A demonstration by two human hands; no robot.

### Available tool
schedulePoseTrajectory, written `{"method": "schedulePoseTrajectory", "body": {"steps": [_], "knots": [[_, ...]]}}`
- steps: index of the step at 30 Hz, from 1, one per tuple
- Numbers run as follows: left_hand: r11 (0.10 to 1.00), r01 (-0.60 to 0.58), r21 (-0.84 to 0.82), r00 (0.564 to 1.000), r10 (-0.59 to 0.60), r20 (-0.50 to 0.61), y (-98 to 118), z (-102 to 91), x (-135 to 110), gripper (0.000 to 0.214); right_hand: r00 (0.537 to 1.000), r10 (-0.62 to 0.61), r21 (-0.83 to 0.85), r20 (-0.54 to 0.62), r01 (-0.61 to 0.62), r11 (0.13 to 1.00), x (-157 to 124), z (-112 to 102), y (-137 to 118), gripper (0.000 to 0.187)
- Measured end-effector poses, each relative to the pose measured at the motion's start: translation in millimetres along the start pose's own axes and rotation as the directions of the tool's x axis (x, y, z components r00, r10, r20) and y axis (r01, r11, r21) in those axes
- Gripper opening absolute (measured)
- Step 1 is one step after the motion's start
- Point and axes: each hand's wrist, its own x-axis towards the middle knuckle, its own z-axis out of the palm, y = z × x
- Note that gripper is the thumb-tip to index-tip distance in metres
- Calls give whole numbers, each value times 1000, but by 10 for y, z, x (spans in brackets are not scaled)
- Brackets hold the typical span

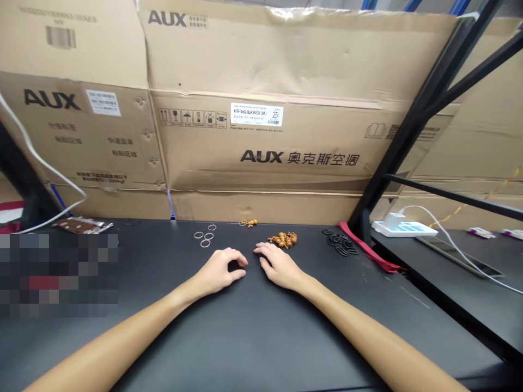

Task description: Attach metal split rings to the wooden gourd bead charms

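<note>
My left hand [223, 270] rests loosely curled on the black tabletop [261, 332], holding nothing. My right hand [278, 265] lies beside it with its fingers slightly apart, also empty. Just beyond the left hand are several thin metal rings [205, 235]. A cluster of small brown wooden beads [283, 239] sits just past the right fingertips, and a smaller bead group [249, 222] lies near the table's back edge. Several black rings or clips [339, 242] lie further right. Neither hand touches any of these.
Flattened AUX cardboard boxes [261, 109] stand along the back edge. A red strap [368, 248] lies at the right, by a black metal shelf frame [425, 109]. A white power strip [402, 228] sits on a lower surface, and a brown packet [84, 225] lies back left.
</note>
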Motion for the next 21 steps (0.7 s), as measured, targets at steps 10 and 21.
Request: {"method": "schedulePoseTrajectory", "body": {"steps": [10, 21], "knots": [[858, 185, 479, 982, -137, -134, -274, 63, -49, 50, 999, 16, -143, -37, -21, 989, 17, -15, -4, 29], [857, 65, 510, 996, -26, -82, -153, 21, -37, 39, 944, 241, -380, -224, -312, 871, 57, -100, 283, 29]]}}
